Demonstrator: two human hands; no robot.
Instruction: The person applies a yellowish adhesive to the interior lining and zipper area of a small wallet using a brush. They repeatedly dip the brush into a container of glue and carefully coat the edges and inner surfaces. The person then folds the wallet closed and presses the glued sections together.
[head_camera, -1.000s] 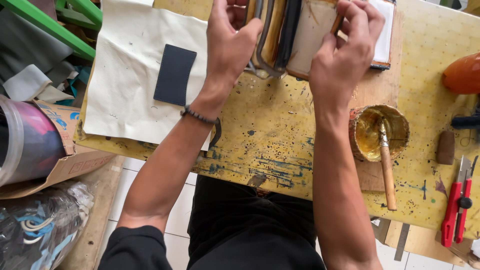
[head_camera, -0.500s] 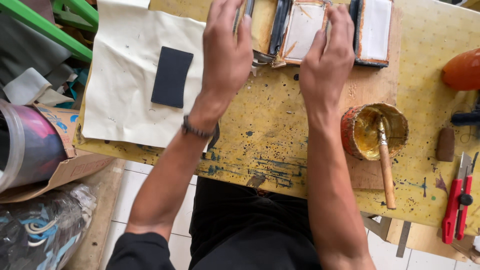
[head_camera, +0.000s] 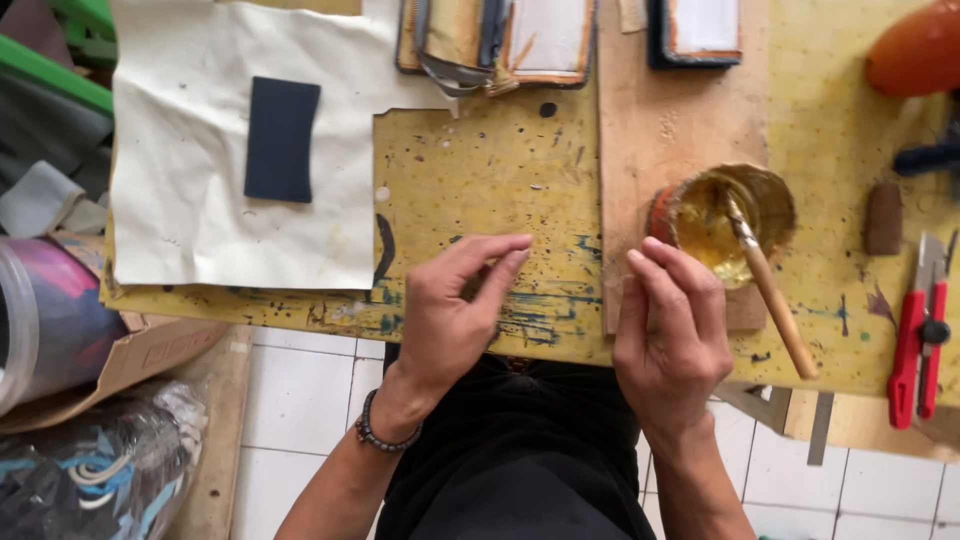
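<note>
Yellow bench top (head_camera: 480, 180): paint-flecked, stained, runs across the head view; both hands sit at its near edge.
Left hand (head_camera: 455, 315): beaded bracelet on the wrist, fingers curled with thumb and fingertips pinched close; holds nothing that shows, may be rubbing glue off.
Right hand (head_camera: 670, 335): fingers loosely bent, empty, just beside the glue tin, touching neither tin nor brush.
Step, done well (judgement): looks like a pause between gluing passes; fingertips should be clean before touching the pieces, and the brush taken by its bare wooden end.
Glue tin (head_camera: 725, 215): small round tin on a brown board (head_camera: 650, 130), open, holds amber liquid, level low to middling.
Brush (head_camera: 770, 290): wooden handle leaning on the rim, head in the glue, handle pointing toward the person.
Dark rectangle (head_camera: 282, 138): flat on cream sheet (head_camera: 190, 230), well apart from both hands.
Folded pieces (head_camera: 500, 40): far edge of bench, cream and dark layers, partly cropped.
Red cutters (head_camera: 922, 335): right edge, untouched.
Plastic tub (head_camera: 50, 320): left, contents unclear.
</note>
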